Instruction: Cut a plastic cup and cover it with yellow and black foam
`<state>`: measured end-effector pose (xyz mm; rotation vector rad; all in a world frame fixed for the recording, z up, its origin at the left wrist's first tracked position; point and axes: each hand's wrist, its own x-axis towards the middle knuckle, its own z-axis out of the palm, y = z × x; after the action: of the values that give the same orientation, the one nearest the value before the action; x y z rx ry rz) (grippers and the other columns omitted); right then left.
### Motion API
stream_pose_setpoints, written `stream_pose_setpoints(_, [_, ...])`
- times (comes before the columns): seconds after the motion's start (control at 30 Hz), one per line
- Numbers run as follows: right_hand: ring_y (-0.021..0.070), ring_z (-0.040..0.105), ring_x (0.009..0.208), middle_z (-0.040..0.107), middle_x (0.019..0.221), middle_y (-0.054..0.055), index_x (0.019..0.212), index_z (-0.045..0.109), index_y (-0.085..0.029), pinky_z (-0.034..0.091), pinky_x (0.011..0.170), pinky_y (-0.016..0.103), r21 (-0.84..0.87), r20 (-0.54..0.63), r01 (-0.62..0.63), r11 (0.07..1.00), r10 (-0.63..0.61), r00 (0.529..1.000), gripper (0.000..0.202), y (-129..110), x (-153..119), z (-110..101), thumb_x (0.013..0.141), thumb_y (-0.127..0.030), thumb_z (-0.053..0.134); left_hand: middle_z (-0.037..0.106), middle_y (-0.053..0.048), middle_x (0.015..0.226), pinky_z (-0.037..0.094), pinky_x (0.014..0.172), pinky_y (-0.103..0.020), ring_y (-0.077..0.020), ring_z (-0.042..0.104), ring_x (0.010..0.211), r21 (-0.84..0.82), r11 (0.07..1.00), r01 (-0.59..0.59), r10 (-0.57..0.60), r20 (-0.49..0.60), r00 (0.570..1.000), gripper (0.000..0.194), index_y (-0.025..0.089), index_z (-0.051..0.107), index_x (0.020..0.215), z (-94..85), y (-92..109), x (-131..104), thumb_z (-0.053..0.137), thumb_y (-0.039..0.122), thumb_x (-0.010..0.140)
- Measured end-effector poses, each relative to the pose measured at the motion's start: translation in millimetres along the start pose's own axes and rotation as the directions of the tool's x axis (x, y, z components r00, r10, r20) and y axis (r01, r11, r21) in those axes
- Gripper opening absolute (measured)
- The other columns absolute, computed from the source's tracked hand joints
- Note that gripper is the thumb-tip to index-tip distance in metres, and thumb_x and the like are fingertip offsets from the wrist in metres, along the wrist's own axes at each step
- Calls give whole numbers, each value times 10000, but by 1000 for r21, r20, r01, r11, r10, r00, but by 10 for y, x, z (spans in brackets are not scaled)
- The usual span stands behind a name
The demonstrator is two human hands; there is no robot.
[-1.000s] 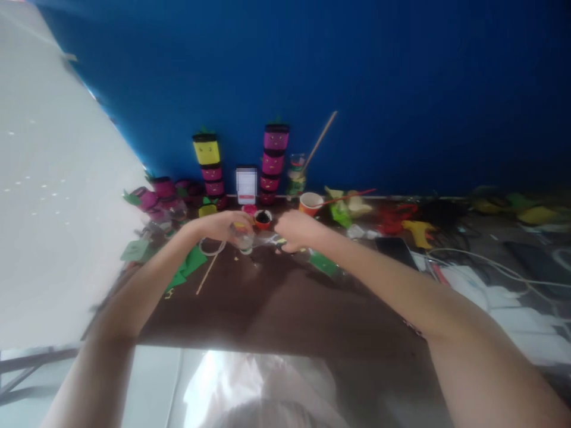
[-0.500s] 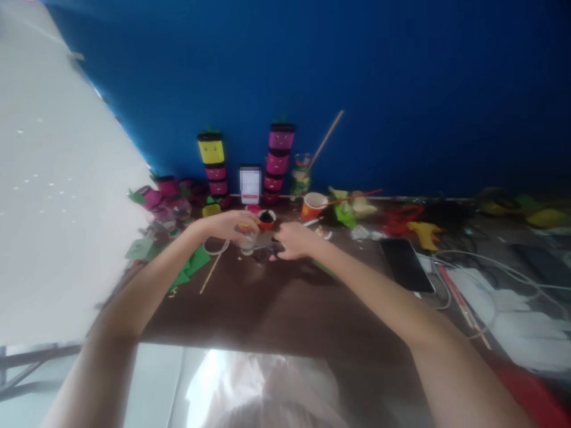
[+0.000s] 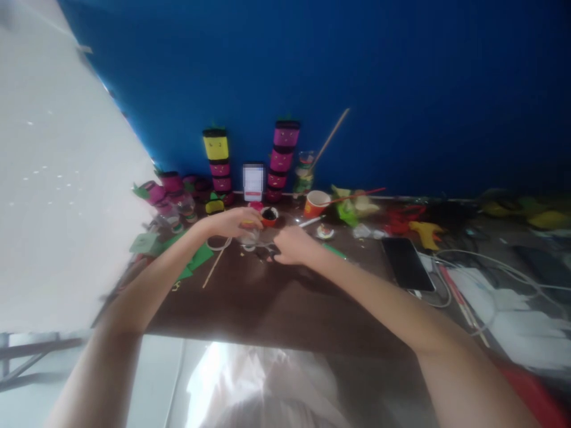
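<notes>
My left hand (image 3: pixel 235 222) curls from above around a small clear plastic container (image 3: pixel 250 239), which has a yellow-orange patch near its top. Close by on the right, my right hand (image 3: pixel 292 245) is closed on what look like dark-handled scissors (image 3: pixel 273 254); their thin blades point left toward the container, and blur hides the exact contact. Just behind the hands stands a small red cup (image 3: pixel 269 217) with dark contents. A thin wooden stick (image 3: pixel 213 268) and a clear ring (image 3: pixel 218 244) lie left of the container, beside green paper (image 3: pixel 200 258).
Two stacked towers of purple and yellow decorated pots (image 3: pixel 284 157) stand against the blue wall, with a propped phone (image 3: pixel 254 181) between them. A paper cup (image 3: pixel 316 204) holds a red brush. Rightward lie a dark tablet or phone (image 3: pixel 407 264), white cables and papers.
The view has shifted slightly, so the scene sits a little further right. Both hands keep nearly the same place and grip; more of a green strip shows beyond my right wrist.
</notes>
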<state>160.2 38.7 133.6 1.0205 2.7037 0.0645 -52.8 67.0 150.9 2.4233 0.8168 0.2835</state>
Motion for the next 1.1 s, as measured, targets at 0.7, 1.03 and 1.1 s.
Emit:
stream_pose_setpoints(0.7, [283, 668, 795, 706, 754, 175, 857, 725, -111, 445, 657, 313, 14, 18, -41, 999, 41, 999, 453, 18, -41, 67, 806, -515, 526, 578, -96, 1144, 434, 836, -275, -186, 553, 1005, -14, 1000, -18, 18, 11, 1000, 286, 192, 638, 1058, 39, -83, -21, 580, 238, 782])
stream_pose_setpoints(1.03, [265, 664, 784, 708, 804, 160, 840, 721, -123, 441, 648, 297, 73, -5, -66, 995, 66, 998, 494, 131, -59, 163, 795, -560, 495, 603, -97, 1103, 441, 819, -278, -178, 574, 957, 2, 1000, -26, 26, 23, 999, 284, 180, 644, 1050, 31, -7, 68, 545, 146, 786])
stream_pose_setpoints(1.1, [263, 664, 774, 707, 793, 157, 841, 721, -127, 445, 645, 297, 90, -20, -71, 993, 73, 997, 527, 125, -56, 162, 781, -592, 481, 601, -101, 1112, 441, 830, -284, -179, 572, 969, 16, 999, -32, 32, 8, 999, 282, 176, 640, 1056, 42, -32, 60, 545, 150, 791])
